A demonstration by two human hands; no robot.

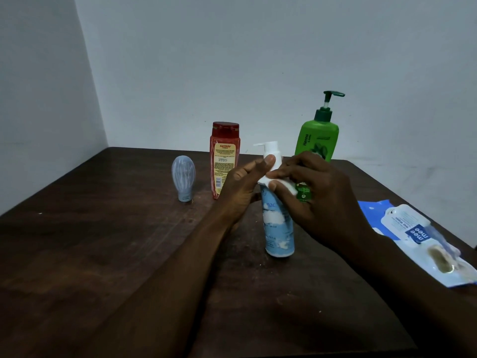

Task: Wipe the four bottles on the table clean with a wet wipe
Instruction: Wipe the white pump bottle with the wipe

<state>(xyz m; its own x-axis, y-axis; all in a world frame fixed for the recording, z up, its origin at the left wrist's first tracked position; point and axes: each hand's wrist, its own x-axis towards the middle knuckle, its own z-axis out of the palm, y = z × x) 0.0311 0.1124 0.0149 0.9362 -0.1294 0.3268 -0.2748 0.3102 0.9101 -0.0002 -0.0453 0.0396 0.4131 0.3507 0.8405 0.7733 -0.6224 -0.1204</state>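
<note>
A: In the head view, your left hand (241, 188) is curled round the blue bottle (279, 228) from the left, thumb up against the neck just under the white pump (268, 148); that looks like a bracing hold, so the bottle does not twist or tip while you rub it.

B: And the other hand?

A: Your right hand (309, 192) has its fingers closed on the wipe (277, 180), which is folded to a small pad and pressed to the shoulder of the bottle; a folded pad gives you a firm edge for the groove below the pump, I'd judge.

B: Where does the bottle sit?

A: Near the middle of the table (103, 254), closer to you than the rest; whether its base rests on the wood or is lifted a little, I cannot tell.

B: The others?

A: The green bottle (316, 140) stands behind your right hand, partly hidden; the red bottle (224, 158) is far and left of the blue one; the grey bottle (183, 177) stands cap-down further left, well apart; they are spread out so you can take each in turn.

B: The pack?

A: The wipe pack (418, 236) lies at the near right edge, flap open, handy to your right hand should you want a fresh sheet.
</note>
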